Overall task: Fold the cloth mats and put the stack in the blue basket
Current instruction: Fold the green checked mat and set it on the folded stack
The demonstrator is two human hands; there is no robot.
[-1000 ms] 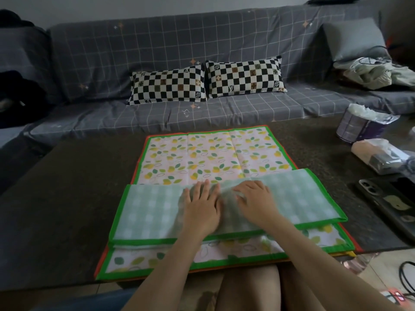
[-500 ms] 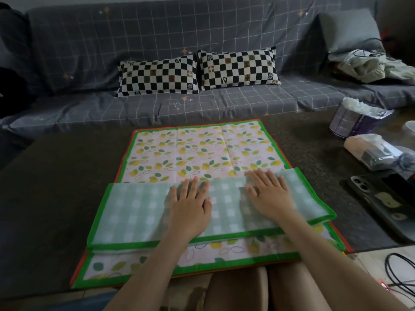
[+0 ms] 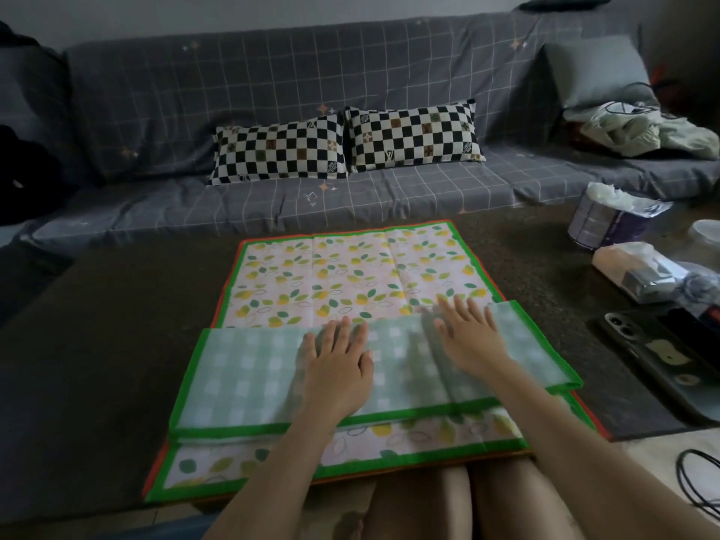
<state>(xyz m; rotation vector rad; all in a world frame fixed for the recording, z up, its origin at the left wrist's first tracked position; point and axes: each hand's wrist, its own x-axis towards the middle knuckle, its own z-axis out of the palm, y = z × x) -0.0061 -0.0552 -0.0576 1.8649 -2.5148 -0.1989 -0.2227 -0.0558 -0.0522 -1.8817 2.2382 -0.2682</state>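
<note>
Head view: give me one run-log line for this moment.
step: flattening fold | left hand: flat on folded mat | right hand: flat on same mat | under it: lemon-print mat unfolded | blue basket: not in view

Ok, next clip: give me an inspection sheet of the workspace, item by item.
Surface: dark table.
Job's things: leaf-print mat spread flat, its near part folded up as a green checked band; blue basket not seen.
Clutter: tissue packs, phones at right.
Hands: left hand and right hand flat on the fold, fingers straight.
Cables: black loop on the floor at right.
Surroundings: grey sofa, two checkered pillows.
</note>
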